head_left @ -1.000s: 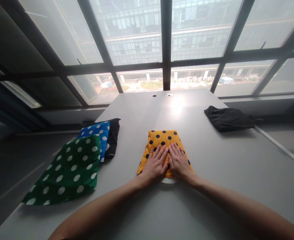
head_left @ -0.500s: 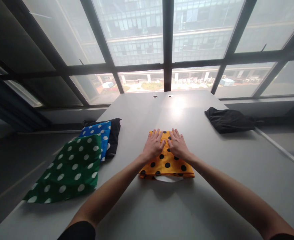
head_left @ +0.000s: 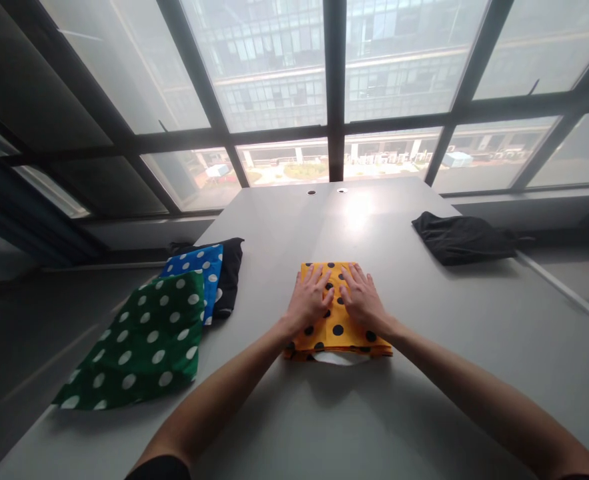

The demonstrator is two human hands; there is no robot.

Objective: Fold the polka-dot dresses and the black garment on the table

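A folded orange cloth with black dots [head_left: 335, 330] lies on the grey table [head_left: 424, 347] in front of me. My left hand [head_left: 310, 299] and my right hand [head_left: 362, 298] rest flat on the cloth's middle, side by side, fingers spread and pointing away from me. Neither hand grips anything. A bit of white [head_left: 335, 359] shows under the cloth's near edge.
At the table's left edge lie a green cloth with white dots [head_left: 141, 340], a blue dotted cloth [head_left: 197, 270] and a black cloth [head_left: 229, 267], overlapping. A crumpled black cloth [head_left: 461, 237] sits at the far right. Large windows stand behind the table.
My hands slid from the cloth's near end to its far edge, then drew back a little to its middle. The cloth has stayed in place.
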